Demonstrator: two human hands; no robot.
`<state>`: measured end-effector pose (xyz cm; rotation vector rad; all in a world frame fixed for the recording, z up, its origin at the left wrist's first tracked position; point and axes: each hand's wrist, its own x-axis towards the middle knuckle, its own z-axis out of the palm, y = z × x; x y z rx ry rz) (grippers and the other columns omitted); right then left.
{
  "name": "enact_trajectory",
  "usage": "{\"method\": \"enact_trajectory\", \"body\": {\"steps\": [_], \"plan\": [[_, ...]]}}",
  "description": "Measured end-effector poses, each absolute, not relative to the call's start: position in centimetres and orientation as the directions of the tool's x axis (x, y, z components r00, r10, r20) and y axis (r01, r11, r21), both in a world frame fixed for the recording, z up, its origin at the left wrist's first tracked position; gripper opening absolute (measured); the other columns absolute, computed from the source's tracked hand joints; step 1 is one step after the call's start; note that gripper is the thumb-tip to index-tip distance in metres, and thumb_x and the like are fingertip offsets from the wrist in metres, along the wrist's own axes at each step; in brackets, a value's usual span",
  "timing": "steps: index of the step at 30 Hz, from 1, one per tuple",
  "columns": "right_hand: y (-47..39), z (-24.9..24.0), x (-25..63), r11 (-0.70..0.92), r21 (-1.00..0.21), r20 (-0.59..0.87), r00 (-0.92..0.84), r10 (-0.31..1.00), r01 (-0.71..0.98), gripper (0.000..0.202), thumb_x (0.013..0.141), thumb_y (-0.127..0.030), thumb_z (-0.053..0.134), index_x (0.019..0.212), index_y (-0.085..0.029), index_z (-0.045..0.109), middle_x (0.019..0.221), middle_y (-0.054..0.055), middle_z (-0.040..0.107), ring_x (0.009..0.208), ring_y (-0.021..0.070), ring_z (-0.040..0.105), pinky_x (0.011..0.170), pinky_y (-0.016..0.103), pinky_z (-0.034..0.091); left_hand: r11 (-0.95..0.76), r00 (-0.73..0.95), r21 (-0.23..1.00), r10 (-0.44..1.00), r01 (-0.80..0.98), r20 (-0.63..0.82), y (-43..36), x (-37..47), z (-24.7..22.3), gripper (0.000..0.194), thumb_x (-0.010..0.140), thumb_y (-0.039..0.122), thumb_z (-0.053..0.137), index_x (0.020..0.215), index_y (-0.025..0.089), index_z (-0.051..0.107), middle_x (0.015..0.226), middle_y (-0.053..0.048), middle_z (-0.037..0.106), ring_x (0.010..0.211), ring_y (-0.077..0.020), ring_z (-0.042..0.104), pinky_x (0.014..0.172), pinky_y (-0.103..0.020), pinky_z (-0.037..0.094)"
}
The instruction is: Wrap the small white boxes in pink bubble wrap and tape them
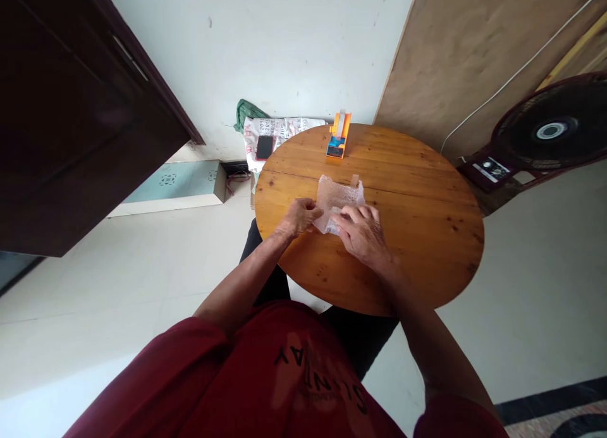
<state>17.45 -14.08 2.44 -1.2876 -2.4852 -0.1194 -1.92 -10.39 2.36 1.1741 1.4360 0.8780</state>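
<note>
A piece of translucent bubble wrap (339, 193) lies on the round wooden table (417, 236) in front of me. My left hand (301, 217) pinches its left edge between thumb and fingers. Over the lower right part rests my right hand (361, 231), fingers bent and pressing on a folded portion of the wrap. Whether something lies inside that fold is hard to make out. A short strip of tape (355, 181) sticks out at the wrap's upper right corner. Farther back on the table stands an orange and blue tape dispenser (337, 138).
Behind the table's left edge, a dark phone (264, 148) lies on a printed white sack (289, 127). A large fan (550, 131) stands at the right. To the left are a dark door (71, 109) and a long pale box (175, 185) on the floor.
</note>
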Motion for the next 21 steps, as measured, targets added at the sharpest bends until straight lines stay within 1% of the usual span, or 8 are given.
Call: {"method": "enact_trajectory", "body": {"steps": [3, 5, 7, 10, 13, 17, 19, 21], "plan": [[-13.9, 2.5, 17.5, 0.598, -0.084, 0.318, -0.547, 0.774, 0.797, 0.029, 0.100, -0.028, 0.045, 0.115, -0.025, 0.069, 0.115, 0.009, 0.067, 0.106, 0.0284, 0.052, 0.101, 0.047, 0.032, 0.232, 0.079, 0.961, 0.966, 0.151, -0.246, -10.3, -0.4, 2.6, 0.021, 0.075, 0.008, 0.060, 0.062, 0.018, 0.048, 0.049, 0.006, 0.051, 0.042, -0.0088, 0.052, 0.045, -0.020, 0.039], [-13.8, 2.3, 17.6, 0.584, -0.133, 0.320, -0.523, 0.790, 0.801, 0.026, 0.098, -0.029, 0.049, 0.115, -0.023, 0.067, 0.116, 0.010, 0.068, 0.108, 0.0292, 0.054, 0.103, 0.048, 0.033, 0.197, 0.139, 0.969, 0.966, 0.152, -0.218, -10.3, 0.3, 2.5, 0.019, 0.075, 0.007, 0.059, 0.064, 0.018, 0.049, 0.045, 0.006, 0.051, 0.040, -0.0085, 0.050, 0.046, -0.019, 0.038], [-13.6, 1.8, 17.7, 0.552, -0.207, 0.345, -0.467, 0.814, 0.808, 0.031, 0.094, -0.030, 0.055, 0.123, -0.021, 0.062, 0.119, 0.011, 0.069, 0.110, 0.0304, 0.055, 0.106, 0.049, 0.033, 0.168, 0.172, 0.969, 0.965, 0.181, -0.200, -10.4, 0.7, 2.4, 0.018, 0.077, 0.009, 0.059, 0.065, 0.018, 0.049, 0.042, 0.006, 0.050, 0.038, -0.0078, 0.047, 0.045, -0.019, 0.034], [-13.5, 1.0, 17.8, 0.519, -0.291, 0.394, -0.394, 0.831, 0.804, 0.050, 0.089, -0.031, 0.060, 0.137, -0.018, 0.051, 0.121, 0.013, 0.069, 0.113, 0.0323, 0.058, 0.109, 0.052, 0.033, 0.126, 0.156, 0.955, 0.973, 0.268, -0.172, -10.5, 0.9, 2.4, 0.018, 0.077, 0.012, 0.061, 0.064, 0.018, 0.050, 0.043, 0.006, 0.049, 0.040, -0.0073, 0.044, 0.047, -0.020, 0.032], [-13.4, 0.6, 17.9, 0.514, -0.330, 0.411, -0.370, 0.834, 0.792, 0.058, 0.089, -0.031, 0.061, 0.143, -0.020, 0.044, 0.119, 0.013, 0.071, 0.113, 0.0335, 0.060, 0.110, 0.055, 0.032, 0.030, 0.136, 0.902, 0.986, 0.431, -0.097, -10.7, 1.0, 2.8, 0.015, 0.075, 0.017, 0.066, 0.064, 0.017, 0.056, 0.048, 0.005, 0.049, 0.047, -0.0087, 0.044, 0.050, -0.021, 0.032], [-13.5, 0.5, 17.9, 0.509, -0.361, 0.429, -0.346, 0.835, 0.781, 0.059, 0.088, -0.027, 0.060, 0.144, -0.020, 0.043, 0.116, 0.012, 0.073, 0.111, 0.0331, 0.062, 0.112, 0.055, 0.031, -0.107, 0.173, 0.792, 0.985, 0.602, 0.002, -10.8, 1.6, 3.4, 0.012, 0.074, 0.017, 0.067, 0.064, 0.015, 0.062, 0.065, -0.001, 0.060, 0.059, -0.0115, 0.050, 0.059, -0.024, 0.037], [-13.5, 0.5, 17.9, 0.508, -0.362, 0.431, -0.343, 0.835, 0.782, 0.058, 0.088, -0.026, 0.059, 0.144, -0.020, 0.044, 0.116, 0.012, 0.073, 0.111, 0.0330, 0.062, 0.112, 0.055, 0.031, -0.137, 0.199, 0.759, 0.980, 0.636, 0.011, -10.8, 1.9, 3.8, 0.011, 0.074, 0.015, 0.066, 0.062, 0.015, 0.064, 0.071, -0.003, 0.062, 0.063, -0.0130, 0.052, 0.063, -0.025, 0.039], [-13.4, 0.5, 17.9, 0.502, -0.361, 0.427, -0.340, 0.838, 0.786, 0.058, 0.088, -0.027, 0.059, 0.144, -0.020, 0.044, 0.117, 0.013, 0.073, 0.113, 0.0334, 0.062, 0.112, 0.056, 0.031, -0.157, 0.230, 0.731, 0.973, 0.664, 0.000, -10.8, 2.0, 4.2, 0.012, 0.073, 0.014, 0.065, 0.061, 0.015, 0.067, 0.069, -0.004, 0.062, 0.065, -0.0147, 0.053, 0.064, -0.026, 0.039]]}}
